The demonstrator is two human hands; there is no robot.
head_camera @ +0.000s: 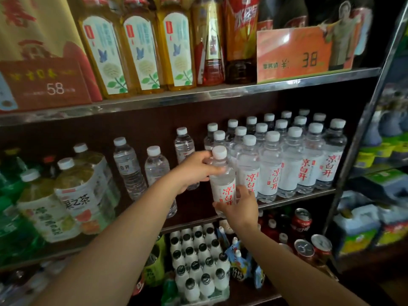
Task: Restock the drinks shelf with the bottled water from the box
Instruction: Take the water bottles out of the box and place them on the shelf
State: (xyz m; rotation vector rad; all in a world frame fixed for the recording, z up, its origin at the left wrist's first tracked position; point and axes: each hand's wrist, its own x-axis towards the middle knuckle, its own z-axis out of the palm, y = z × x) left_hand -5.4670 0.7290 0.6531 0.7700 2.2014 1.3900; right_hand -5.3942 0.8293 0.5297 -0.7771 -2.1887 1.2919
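Because the bottle (pixel 223 186) is tall, smooth and full, it is held at two heights at once; the left hand (pixel 195 167) curls its fingers round the shoulder just under the white cap, and the right hand (pixel 239 206) cups the lower body near the base, fingers wrapped partly over the red lettering of the label. That two-point hold looks meant to keep it upright and to steer the base onto the middle shelf (pixel 298 196); whether the base already touches the shelf edge cannot be told, since the right hand covers it. It sits at the left front corner of the block of matching water bottles (pixel 287 160), touching or just beside the nearest of them; those stand in tidy ranks with labels facing out, which I take as the reason this one is also turned label forward. To its left the shelf holds a few slimmer clear bottles (pixel 130 164) standing well apart, so the free room lies that way, and the rows seem to be growing from right to left. Further left stand the tea bottles (pixel 75 195); the yellow drinks (pixel 136 51) fill the shelf above. No box shows in this view; how many bottles remain to be shelved cannot be judged.
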